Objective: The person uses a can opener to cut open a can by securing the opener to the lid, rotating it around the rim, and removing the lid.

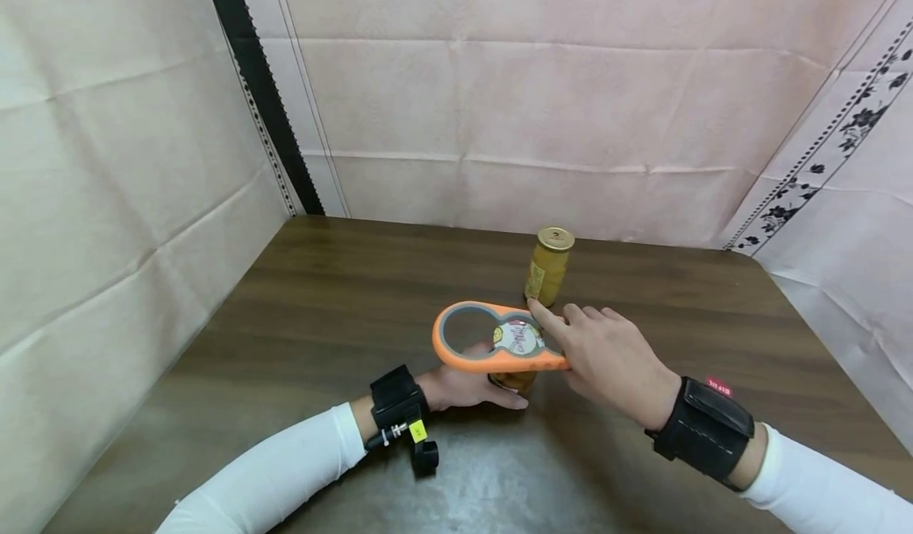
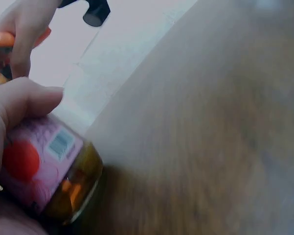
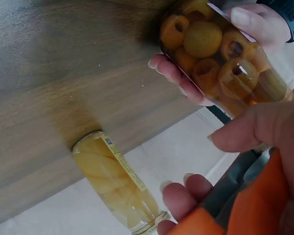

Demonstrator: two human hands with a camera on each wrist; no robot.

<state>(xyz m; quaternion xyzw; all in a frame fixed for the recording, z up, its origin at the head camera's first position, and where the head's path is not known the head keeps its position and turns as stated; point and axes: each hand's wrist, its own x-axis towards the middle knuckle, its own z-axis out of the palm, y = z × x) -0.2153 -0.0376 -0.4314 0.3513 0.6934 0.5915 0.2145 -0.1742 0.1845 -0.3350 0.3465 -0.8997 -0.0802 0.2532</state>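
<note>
My left hand (image 1: 464,383)'s curled round the jar (image 3: 203,41), below the opener (image 1: 499,362) my right hand (image 1: 613,356) grips; can't tell if it bites the lid (image 1: 518,337). Slack left hold, the jar could spin; a wide right swing could topple the yellow jar (image 1: 548,271) behind.

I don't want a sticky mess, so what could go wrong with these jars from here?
The held jar might twist in the left hand if the orange opener turns. The orange opener could slip, as its frame reaches well past the lid. A sweeping right hand might knock the other jar, standing just beyond it.
</note>
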